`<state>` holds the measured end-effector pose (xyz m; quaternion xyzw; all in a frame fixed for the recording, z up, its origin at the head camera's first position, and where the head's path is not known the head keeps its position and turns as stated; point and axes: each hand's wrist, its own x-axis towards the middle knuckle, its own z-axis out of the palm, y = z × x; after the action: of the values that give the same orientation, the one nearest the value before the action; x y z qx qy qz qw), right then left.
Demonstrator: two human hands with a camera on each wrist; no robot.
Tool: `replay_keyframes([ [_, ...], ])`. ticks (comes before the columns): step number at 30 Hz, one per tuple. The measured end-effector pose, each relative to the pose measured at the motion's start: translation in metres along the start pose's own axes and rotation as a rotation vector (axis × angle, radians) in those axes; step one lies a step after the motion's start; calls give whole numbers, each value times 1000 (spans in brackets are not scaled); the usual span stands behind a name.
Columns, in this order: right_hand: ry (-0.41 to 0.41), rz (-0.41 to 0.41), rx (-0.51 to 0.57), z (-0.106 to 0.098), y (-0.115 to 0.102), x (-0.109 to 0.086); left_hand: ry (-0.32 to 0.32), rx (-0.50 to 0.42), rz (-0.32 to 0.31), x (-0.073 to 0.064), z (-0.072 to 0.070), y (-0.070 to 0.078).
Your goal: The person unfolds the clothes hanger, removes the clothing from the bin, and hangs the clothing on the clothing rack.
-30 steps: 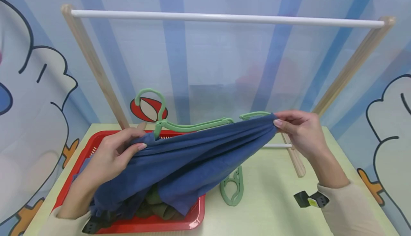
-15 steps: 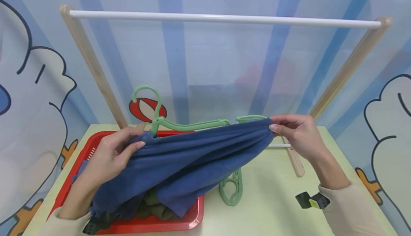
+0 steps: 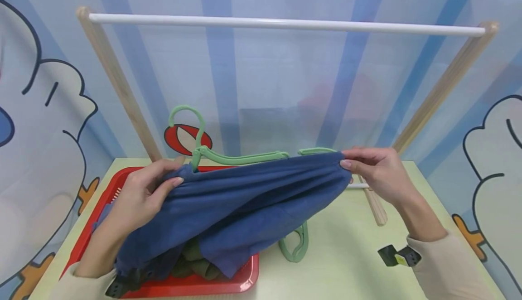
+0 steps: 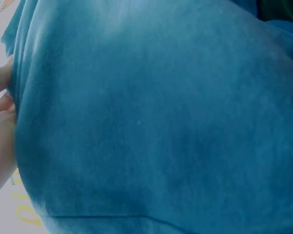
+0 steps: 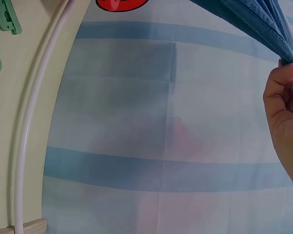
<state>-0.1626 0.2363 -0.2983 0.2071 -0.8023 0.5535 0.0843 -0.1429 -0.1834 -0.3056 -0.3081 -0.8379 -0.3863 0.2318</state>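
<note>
A blue garment is stretched between both hands, its upper edge pulled taut and its lower folds hanging over a red basket. At the garment's left end, my left hand pinches the edge between thumb and fingers. My right hand pinches the right end; the right wrist view shows these fingers on a gathered corner of the cloth. A green hanger sits partly inside the garment, its hook upright near the left hand and part of its right arm showing above the edge. Cloth fills most of the left wrist view.
A rack with a white bar and wooden posts stands behind the hands. Another green hanger lies on the pale table, partly covered by the garment. Dark green cloth is in the basket. A printed backdrop hangs behind.
My right hand has shifted slightly left and down with the garment's end. The hanger's hook has risen a little and moved left. The left hand stays nearly still.
</note>
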Motion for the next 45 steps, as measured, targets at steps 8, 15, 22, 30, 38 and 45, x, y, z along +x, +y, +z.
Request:
replay_keyframes([
  [8, -37, -23, 97, 1, 2, 0, 7, 18, -5, 0, 2, -1],
  [15, -26, 1, 34, 2, 2, 0, -11, 30, -4, 1, 3, -1],
  [22, -26, 3, -59, -1, 0, 0, -9, 52, -25, 3, 6, 0],
  [30, -50, -8, -63, -1, 1, -3, 14, 67, -82, 10, 15, 1],
  [38, -28, 3, -123, -3, 3, -3, -5, 66, -71, 12, 17, 5],
  [45, -14, 21, -165, -4, 4, -2, 4, 81, -42, 13, 17, 6],
])
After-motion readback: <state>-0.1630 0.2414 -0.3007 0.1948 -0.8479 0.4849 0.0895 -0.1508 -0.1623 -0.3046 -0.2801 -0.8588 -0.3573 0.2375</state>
